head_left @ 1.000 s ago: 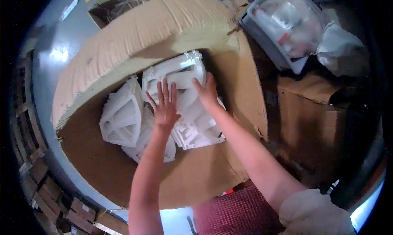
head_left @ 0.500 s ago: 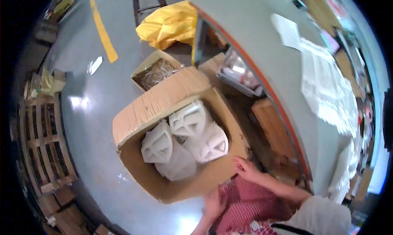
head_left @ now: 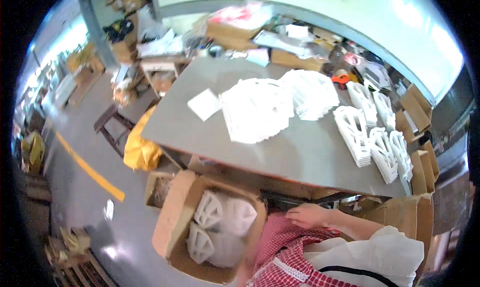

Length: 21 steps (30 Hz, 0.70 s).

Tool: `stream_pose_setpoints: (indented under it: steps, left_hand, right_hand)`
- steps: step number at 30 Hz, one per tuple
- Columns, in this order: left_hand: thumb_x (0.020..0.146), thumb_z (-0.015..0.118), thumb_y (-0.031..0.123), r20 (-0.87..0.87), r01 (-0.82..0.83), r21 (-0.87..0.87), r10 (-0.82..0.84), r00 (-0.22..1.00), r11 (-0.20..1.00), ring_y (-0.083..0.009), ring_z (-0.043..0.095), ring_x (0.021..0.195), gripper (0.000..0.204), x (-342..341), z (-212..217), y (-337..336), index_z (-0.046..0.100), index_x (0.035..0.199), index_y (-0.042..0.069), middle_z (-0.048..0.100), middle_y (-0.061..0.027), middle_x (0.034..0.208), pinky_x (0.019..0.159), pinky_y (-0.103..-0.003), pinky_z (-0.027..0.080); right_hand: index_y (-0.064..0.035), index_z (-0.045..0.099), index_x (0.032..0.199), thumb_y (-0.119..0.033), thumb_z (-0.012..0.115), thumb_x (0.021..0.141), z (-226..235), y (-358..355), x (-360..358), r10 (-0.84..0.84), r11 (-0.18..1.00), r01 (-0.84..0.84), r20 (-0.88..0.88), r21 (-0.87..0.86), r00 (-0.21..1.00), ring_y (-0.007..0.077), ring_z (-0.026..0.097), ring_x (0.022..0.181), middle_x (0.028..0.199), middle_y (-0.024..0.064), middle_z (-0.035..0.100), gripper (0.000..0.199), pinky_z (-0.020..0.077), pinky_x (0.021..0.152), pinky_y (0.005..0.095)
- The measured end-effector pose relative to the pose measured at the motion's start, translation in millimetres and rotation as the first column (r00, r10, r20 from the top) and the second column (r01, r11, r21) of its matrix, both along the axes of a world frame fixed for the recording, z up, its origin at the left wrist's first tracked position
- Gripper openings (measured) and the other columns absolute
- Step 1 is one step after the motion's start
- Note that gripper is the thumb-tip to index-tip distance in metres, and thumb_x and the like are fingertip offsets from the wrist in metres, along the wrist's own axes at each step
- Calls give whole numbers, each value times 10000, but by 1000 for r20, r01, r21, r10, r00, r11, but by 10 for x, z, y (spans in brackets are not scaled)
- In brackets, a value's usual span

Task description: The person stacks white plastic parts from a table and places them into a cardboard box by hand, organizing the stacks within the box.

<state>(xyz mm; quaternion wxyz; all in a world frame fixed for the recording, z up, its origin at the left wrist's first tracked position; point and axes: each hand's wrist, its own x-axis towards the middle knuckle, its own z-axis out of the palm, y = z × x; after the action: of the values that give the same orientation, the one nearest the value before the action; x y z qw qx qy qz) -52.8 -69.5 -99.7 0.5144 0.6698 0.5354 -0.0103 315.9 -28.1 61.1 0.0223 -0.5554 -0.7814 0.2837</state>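
Withdrawn from the cardboard box [head_left: 200, 222] of white moulded parts [head_left: 222, 214] at near left, right hand [head_left: 307, 215] now loosely open, empty, below the grey table [head_left: 300, 152]; left hand unseen.

We stand in a workshop or packing floor: a grey worktable [head_left: 300, 152] stacked with white moulded parts [head_left: 370, 132], cardboard boxes [head_left: 200, 222], painted concrete floor [head_left: 90, 172], wooden pallets [head_left: 75, 267].

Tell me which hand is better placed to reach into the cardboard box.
Probably the right hand: it is just beside the cardboard box holding white moulded parts; the left hand is out of view.
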Motion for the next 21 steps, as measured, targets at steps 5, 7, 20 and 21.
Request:
stream_pose_setpoints:
  steps: [5,7,20,21]
  left_hand:
    - [867,634,314,-48,94,354,-82,995,931,-377,609,1028,620,147,324,699,427,1331,-40,585,-261,1188,814,-448,495]
    - [875,625,223,200,-275,115,249,948,955,-376,583,1086,578,505,802,1119,410,1341,-44,553,-256,1245,864,-435,477]
    - [900,597,195,233,-160,804,-55,971,572,-435,465,1181,508,2529,1508,3551,405,1296,-58,479,-275,1284,983,-447,396]
    - [910,586,215,268,-194,743,-19,963,640,-436,464,1183,513,2625,1521,3651,401,1299,-63,472,-285,1288,986,-445,395]
  right_hand:
    - [-67,566,1145,-181,536,893,665,451,409,-329,884,347,-111,315,938,379,609,908,1082,182,610,279,497,789,452]
    - [-48,583,1100,-211,552,904,598,678,746,-537,755,579,-216,308,815,323,635,851,999,159,636,257,511,754,414]
    - [-8,564,758,-446,546,922,356,2526,1942,-827,474,861,-430,-187,362,152,531,454,607,57,562,469,445,458,308]
    - [-10,565,757,-446,545,923,342,2521,1963,-819,484,863,-424,-147,387,152,527,449,600,57,557,467,443,456,308]
